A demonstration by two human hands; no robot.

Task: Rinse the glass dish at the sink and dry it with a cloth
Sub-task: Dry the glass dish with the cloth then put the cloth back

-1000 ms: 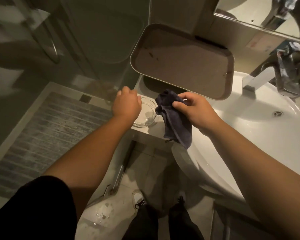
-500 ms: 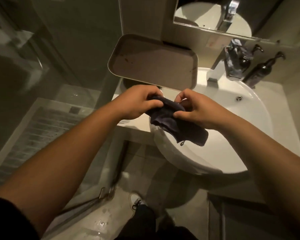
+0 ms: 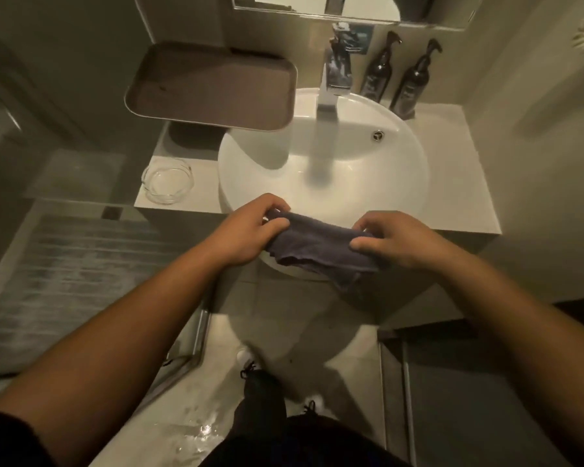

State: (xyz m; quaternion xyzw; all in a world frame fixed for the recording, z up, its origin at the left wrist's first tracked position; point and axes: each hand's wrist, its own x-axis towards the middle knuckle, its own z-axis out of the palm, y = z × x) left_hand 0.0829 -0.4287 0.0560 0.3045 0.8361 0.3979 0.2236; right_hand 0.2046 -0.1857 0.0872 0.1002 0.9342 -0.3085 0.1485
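Observation:
The clear glass dish (image 3: 167, 183) stands alone on the white counter, left of the round white sink (image 3: 385, 183). A dark grey cloth (image 3: 317, 247) is stretched over the sink's near rim between both hands. My left hand (image 3: 246, 230) pinches its left end and my right hand (image 3: 391, 241) pinches its right end. A loose corner of the cloth hangs down below my right hand. Neither hand touches the dish.
A brown tray (image 3: 213, 89) juts out above the counter behind the dish. The tap (image 3: 329, 92) rises at the sink's back, with two dark pump bottles (image 3: 398, 75) to its right. A glass shower screen and mat lie left. The floor below is wet.
My left hand left the dish on the counter and took the cloth's other end. Both hands then pulled the cloth out wide over the sink's near rim.

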